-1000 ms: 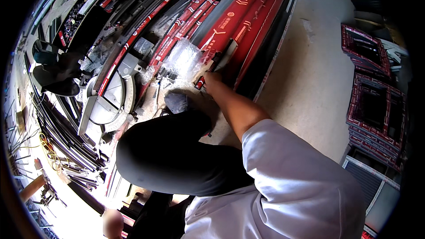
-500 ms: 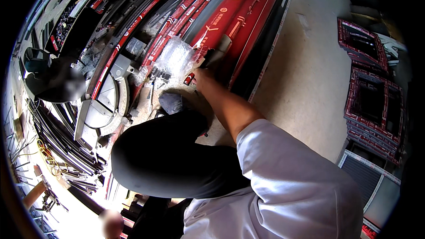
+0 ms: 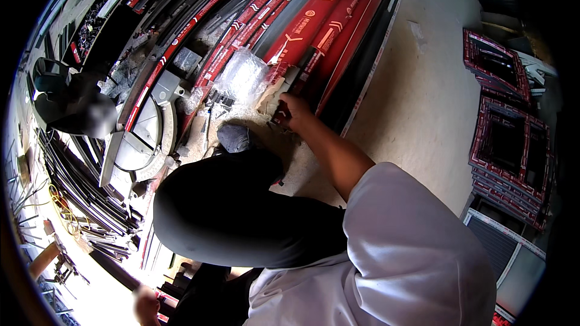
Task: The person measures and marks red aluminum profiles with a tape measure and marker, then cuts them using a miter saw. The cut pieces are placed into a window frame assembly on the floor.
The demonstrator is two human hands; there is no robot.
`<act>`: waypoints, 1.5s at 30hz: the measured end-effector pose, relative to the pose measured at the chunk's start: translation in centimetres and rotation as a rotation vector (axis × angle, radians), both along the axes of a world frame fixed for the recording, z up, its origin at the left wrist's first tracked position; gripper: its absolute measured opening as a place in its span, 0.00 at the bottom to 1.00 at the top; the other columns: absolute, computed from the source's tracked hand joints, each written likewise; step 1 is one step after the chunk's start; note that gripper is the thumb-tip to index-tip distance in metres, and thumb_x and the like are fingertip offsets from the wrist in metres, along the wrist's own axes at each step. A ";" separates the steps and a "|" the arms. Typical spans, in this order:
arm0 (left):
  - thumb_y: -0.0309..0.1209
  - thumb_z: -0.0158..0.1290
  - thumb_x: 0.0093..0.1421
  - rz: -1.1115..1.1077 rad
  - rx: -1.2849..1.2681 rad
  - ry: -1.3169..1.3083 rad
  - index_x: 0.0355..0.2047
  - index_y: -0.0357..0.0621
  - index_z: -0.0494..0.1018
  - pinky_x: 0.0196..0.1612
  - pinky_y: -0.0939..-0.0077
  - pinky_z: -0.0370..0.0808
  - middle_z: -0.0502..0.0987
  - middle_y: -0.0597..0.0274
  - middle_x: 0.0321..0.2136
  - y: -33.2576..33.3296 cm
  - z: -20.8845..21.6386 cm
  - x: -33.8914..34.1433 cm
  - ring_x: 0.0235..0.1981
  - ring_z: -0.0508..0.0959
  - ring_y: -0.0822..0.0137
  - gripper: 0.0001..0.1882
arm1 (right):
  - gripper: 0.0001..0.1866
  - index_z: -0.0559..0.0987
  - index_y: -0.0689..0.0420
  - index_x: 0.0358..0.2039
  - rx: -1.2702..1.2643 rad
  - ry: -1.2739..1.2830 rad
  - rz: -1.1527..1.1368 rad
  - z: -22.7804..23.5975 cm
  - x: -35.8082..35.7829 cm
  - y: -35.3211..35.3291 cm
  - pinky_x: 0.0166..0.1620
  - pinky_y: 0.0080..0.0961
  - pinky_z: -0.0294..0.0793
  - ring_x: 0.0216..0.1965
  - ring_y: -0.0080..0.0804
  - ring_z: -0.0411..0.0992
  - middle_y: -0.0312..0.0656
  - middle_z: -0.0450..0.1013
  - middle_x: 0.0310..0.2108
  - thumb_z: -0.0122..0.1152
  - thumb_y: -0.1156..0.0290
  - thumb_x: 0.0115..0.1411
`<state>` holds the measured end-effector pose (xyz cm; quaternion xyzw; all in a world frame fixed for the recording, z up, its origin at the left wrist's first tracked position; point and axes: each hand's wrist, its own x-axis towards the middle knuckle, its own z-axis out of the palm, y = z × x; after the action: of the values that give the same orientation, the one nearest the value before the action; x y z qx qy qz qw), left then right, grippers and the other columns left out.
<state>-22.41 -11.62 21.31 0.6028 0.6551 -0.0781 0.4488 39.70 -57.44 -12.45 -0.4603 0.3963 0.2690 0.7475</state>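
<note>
My right hand (image 3: pixel 290 110) reaches out beyond my bent knee, its fingers curled round the near end of a dark profile with red film (image 3: pixel 312 60). Only a small tip of that end shows below the fingers. Beside the hand lies a torn piece of cardboard (image 3: pixel 270 98). Low on the left, my left hand (image 3: pixel 146 305) is blurred, close to some short red-and-black profile pieces (image 3: pixel 164 303). Its fingers cannot be made out, so whether it holds one of them is unclear.
Long red-filmed profiles (image 3: pixel 302 24) lie ahead on the floor. A mitre saw (image 3: pixel 142 139) stands to the left, near crumpled clear plastic wrap (image 3: pixel 241 75). Black strips (image 3: pixel 84 187) are heaped farther left. Stacked red-and-black frames (image 3: pixel 510 151) stand at the right.
My right hand has shifted a little to the right, and the red end below it shows less. More of the cardboard is uncovered. My left hand has moved slightly left.
</note>
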 end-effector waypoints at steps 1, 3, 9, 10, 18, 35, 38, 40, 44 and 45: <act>0.51 0.53 0.75 -0.054 0.032 0.018 0.43 0.49 0.78 0.37 0.77 0.73 0.80 0.69 0.31 2.4 0.1 -4.1 0.30 0.78 0.75 0.19 | 0.07 0.82 0.56 0.33 -0.016 -0.032 0.047 2.3 -0.9 1.3 0.32 0.40 0.79 0.30 0.34 0.75 0.38 0.76 0.30 0.72 0.71 0.56; 0.51 0.53 0.75 -0.224 0.113 0.055 0.43 0.48 0.78 0.37 0.77 0.73 0.80 0.69 0.31 8.3 -2.4 -11.5 0.30 0.78 0.75 0.19 | 0.08 0.82 0.58 0.33 -0.026 -0.037 0.011 6.3 -2.2 1.7 0.31 0.39 0.79 0.30 0.34 0.75 0.38 0.76 0.30 0.72 0.70 0.56; 0.51 0.53 0.75 -0.246 0.063 0.022 0.43 0.48 0.78 0.36 0.78 0.73 0.79 0.70 0.30 9.0 -8.5 -12.2 0.29 0.78 0.76 0.19 | 0.08 0.83 0.58 0.34 -0.165 -0.060 0.100 8.3 -1.4 -2.6 0.28 0.38 0.78 0.28 0.33 0.77 0.40 0.79 0.31 0.71 0.70 0.56; 0.51 0.53 0.75 -0.252 0.081 0.020 0.43 0.48 0.78 0.36 0.78 0.73 0.79 0.70 0.30 9.5 -8.6 -12.7 0.29 0.78 0.76 0.19 | 0.07 0.83 0.57 0.34 -0.153 -0.059 0.138 8.4 -1.2 -2.6 0.27 0.37 0.78 0.27 0.33 0.77 0.40 0.79 0.30 0.71 0.70 0.56; 0.51 0.53 0.75 -0.218 0.094 -0.020 0.44 0.48 0.78 0.36 0.77 0.74 0.80 0.69 0.30 11.0 -7.1 -15.3 0.29 0.79 0.75 0.19 | 0.06 0.81 0.55 0.36 -0.018 -0.026 0.050 5.1 -0.5 1.7 0.28 0.35 0.79 0.27 0.34 0.79 0.40 0.80 0.29 0.70 0.73 0.59; 0.51 0.53 0.75 0.074 0.023 -0.146 0.42 0.47 0.78 0.32 0.77 0.77 0.81 0.68 0.27 -1.2 1.2 1.9 0.26 0.80 0.74 0.20 | 0.29 0.78 0.55 0.53 -0.377 0.036 0.141 1.4 2.2 3.9 0.52 0.41 0.78 0.46 0.40 0.74 0.41 0.76 0.47 0.52 0.42 0.68; 0.51 0.53 0.75 0.092 0.024 -0.118 0.42 0.48 0.78 0.32 0.78 0.76 0.80 0.69 0.28 -1.3 2.1 1.8 0.26 0.80 0.74 0.19 | 0.39 0.78 0.60 0.52 -0.630 -0.180 0.252 2.4 1.8 4.7 0.54 0.42 0.75 0.51 0.42 0.76 0.49 0.76 0.51 0.46 0.33 0.68; 0.51 0.53 0.75 0.114 0.030 -0.120 0.42 0.48 0.78 0.32 0.78 0.74 0.80 0.69 0.28 -1.2 2.1 1.6 0.27 0.78 0.74 0.19 | 0.40 0.82 0.61 0.40 -0.925 -0.437 0.281 2.9 1.6 6.0 0.43 0.32 0.78 0.39 0.31 0.79 0.42 0.79 0.35 0.44 0.30 0.67; 0.51 0.54 0.74 0.119 0.008 -0.149 0.42 0.46 0.77 0.32 0.78 0.73 0.78 0.69 0.27 -0.6 2.2 0.8 0.26 0.77 0.75 0.20 | 0.35 0.81 0.66 0.44 -0.635 -0.408 0.317 2.5 2.5 8.2 0.39 0.35 0.80 0.38 0.29 0.81 0.47 0.81 0.40 0.68 0.41 0.60; 0.51 0.54 0.74 0.102 -0.026 -0.173 0.42 0.46 0.76 0.32 0.78 0.73 0.78 0.69 0.28 -0.3 1.2 0.9 0.26 0.76 0.75 0.20 | 0.28 0.83 0.65 0.39 -0.703 -0.357 0.275 1.3 3.5 7.3 0.35 0.36 0.82 0.36 0.30 0.82 0.47 0.82 0.36 0.75 0.49 0.57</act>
<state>-21.47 -11.92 22.55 0.5675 0.6425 -0.0112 0.5149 43.21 -50.14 -11.12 -0.7755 0.2630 0.1304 0.5590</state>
